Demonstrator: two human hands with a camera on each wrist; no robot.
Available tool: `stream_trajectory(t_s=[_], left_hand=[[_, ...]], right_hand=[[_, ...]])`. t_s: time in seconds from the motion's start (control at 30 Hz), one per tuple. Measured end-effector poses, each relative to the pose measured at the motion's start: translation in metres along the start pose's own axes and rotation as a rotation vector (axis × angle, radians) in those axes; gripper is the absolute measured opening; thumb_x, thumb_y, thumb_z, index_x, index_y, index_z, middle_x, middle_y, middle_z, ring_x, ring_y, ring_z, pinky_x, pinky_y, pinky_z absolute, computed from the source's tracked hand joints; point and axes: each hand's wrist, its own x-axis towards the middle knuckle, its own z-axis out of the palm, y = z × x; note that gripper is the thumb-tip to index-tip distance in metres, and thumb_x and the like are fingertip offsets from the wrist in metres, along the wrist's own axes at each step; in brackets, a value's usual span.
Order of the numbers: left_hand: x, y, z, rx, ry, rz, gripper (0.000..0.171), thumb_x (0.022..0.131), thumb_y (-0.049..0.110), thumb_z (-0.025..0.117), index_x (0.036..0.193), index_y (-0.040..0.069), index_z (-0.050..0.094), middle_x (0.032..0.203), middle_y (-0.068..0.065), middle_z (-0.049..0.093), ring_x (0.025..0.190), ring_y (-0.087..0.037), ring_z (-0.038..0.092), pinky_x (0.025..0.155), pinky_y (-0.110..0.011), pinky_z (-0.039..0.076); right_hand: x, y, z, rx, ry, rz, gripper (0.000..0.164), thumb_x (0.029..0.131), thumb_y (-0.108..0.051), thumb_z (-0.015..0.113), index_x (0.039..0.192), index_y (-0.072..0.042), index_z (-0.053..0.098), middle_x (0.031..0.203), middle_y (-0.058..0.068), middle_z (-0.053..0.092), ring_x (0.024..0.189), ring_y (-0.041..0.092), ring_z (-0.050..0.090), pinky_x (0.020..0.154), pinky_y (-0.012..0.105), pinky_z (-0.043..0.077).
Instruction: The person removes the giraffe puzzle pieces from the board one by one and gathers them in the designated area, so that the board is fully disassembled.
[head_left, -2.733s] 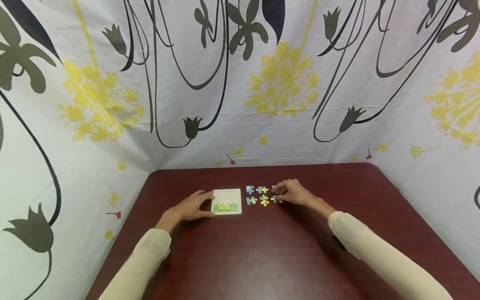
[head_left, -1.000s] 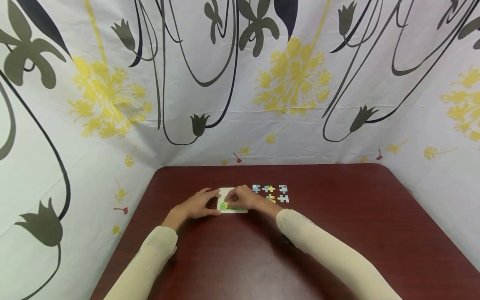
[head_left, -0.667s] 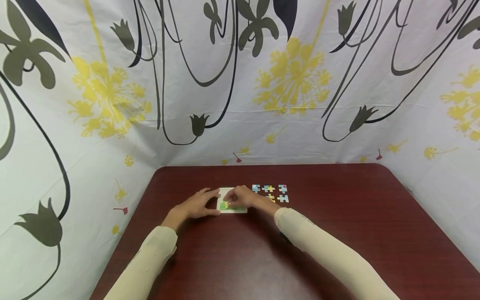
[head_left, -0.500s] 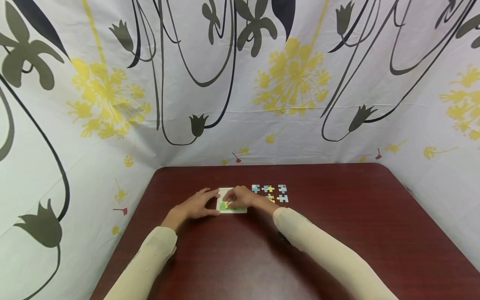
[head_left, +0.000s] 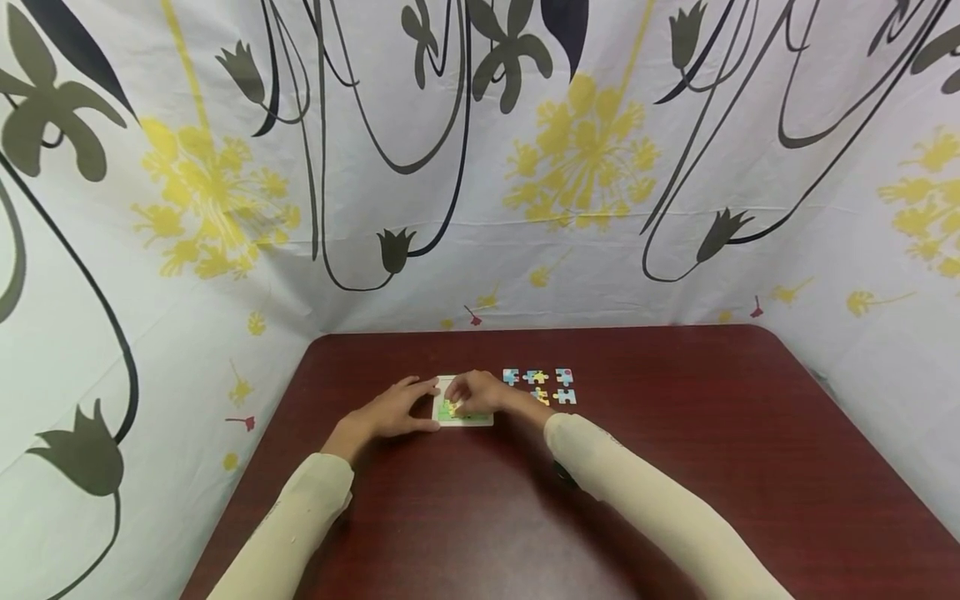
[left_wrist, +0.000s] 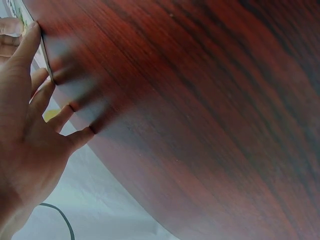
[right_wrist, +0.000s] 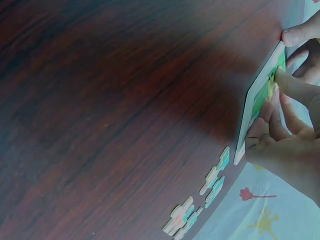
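Observation:
A small white-framed jigsaw puzzle tray [head_left: 483, 423] lies on the dark red table, with a green and yellow picture strip along its near side. My left hand [head_left: 386, 410] rests at the tray's left side, thumb and index fingertip against its edge, other fingers spread onto the table. Over the tray bends my right hand [head_left: 480, 393], thumb and fingers together at a yellow puzzle piece [right_wrist: 271, 86] on the green part. That piece is mostly covered by the fingers. The right hand hides much of the tray's right half in the head view.
Right of the tray lie several loose blue and yellow puzzle pieces [head_left: 536, 377] in two rows, partly behind the right wrist. A floral white cloth [head_left: 585, 292] hangs behind and beside the table [head_left: 480, 517].
My right hand has moved left from the loose pieces to the tray, then stayed there with small finger movements. The left hand keeps its place at the tray's edge.

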Motion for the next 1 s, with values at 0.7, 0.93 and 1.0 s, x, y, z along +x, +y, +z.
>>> stream_trajectory(t_s=[0.7, 0.93, 1.0], left_hand=[[-0.001, 0.003, 0.000, 0.000, -0.012, -0.003, 0.077, 0.095, 0.048, 0.075, 0.158, 0.014, 0.045, 0.161, -0.005, 0.045, 0.156, -0.040, 0.022, 0.116, -0.069, 0.027], [-0.001, 0.001, 0.000, 0.002, -0.011, -0.012, 0.081, 0.094, 0.048, 0.075, 0.160, 0.015, 0.041, 0.159, -0.003, 0.048, 0.156, -0.039, 0.022, 0.116, -0.068, 0.028], [-0.001, 0.001, 0.000, 0.003, -0.013, -0.016, 0.083, 0.094, 0.049, 0.075, 0.162, 0.016, 0.039, 0.158, -0.003, 0.049, 0.156, -0.039, 0.021, 0.116, -0.068, 0.028]], right_hand=[[-0.003, 0.010, 0.003, 0.100, 0.006, -0.077, 0.033, 0.091, 0.003, 0.075, 0.123, -0.004, 0.074, 0.110, 0.008, 0.074, 0.100, 0.018, 0.070, 0.086, 0.026, 0.056], [-0.003, 0.008, 0.002, 0.134, 0.014, -0.091, 0.035, 0.090, 0.007, 0.074, 0.124, -0.001, 0.073, 0.110, 0.013, 0.074, 0.099, 0.020, 0.071, 0.084, 0.026, 0.057], [-0.003, 0.007, 0.002, 0.151, 0.014, -0.088, 0.037, 0.089, 0.009, 0.074, 0.124, -0.001, 0.073, 0.111, 0.014, 0.074, 0.099, 0.020, 0.070, 0.084, 0.026, 0.057]])
